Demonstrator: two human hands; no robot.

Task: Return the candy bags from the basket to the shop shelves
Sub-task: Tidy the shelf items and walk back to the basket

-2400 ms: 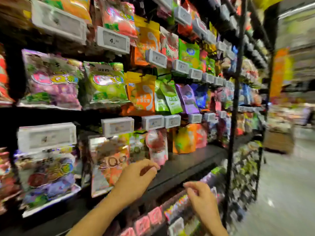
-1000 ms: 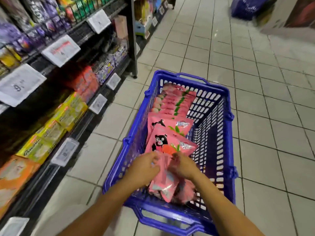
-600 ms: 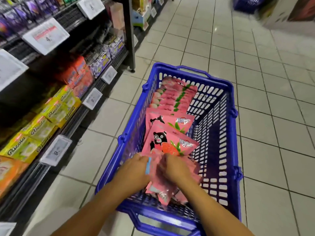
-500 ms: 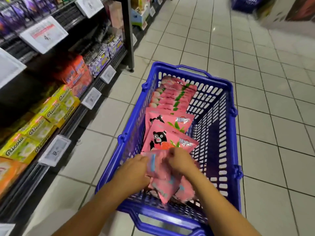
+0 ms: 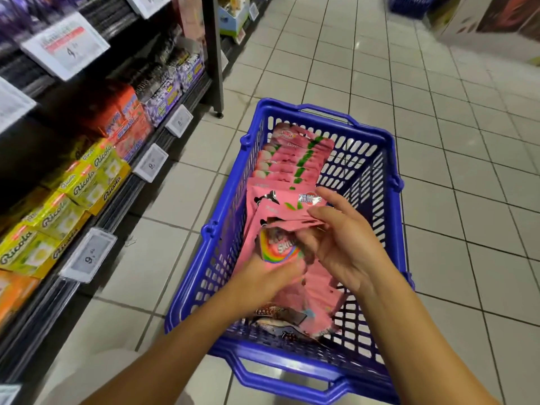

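Note:
A blue plastic basket (image 5: 388, 182) stands on the tiled floor, filled with pink candy bags (image 5: 295, 162) stacked in a row. Both hands are inside its near end. My left hand (image 5: 263, 283) grips the lower part of a pink bag with a rainbow logo (image 5: 277, 248), tilted up out of the pile. My right hand (image 5: 342, 241) pinches the top edges of the pink bags behind it, with index finger stretched forward. More pink bags (image 5: 318, 302) lie under the hands.
Shop shelves (image 5: 140, 176) run along the left, with yellow Ricola boxes (image 5: 84, 185), orange and purple boxes and white price tags (image 5: 87, 254). A black upright post (image 5: 214, 54) stands beyond. Tiled aisle floor (image 5: 467, 171) lies to the right; another blue basket (image 5: 409, 4) sits far back.
My view dropped from the hanging bags on the shelf to the basket. Both hands went into the basket; the left hand lifted the rainbow-logo bag while the right hand moved up to the bag tops.

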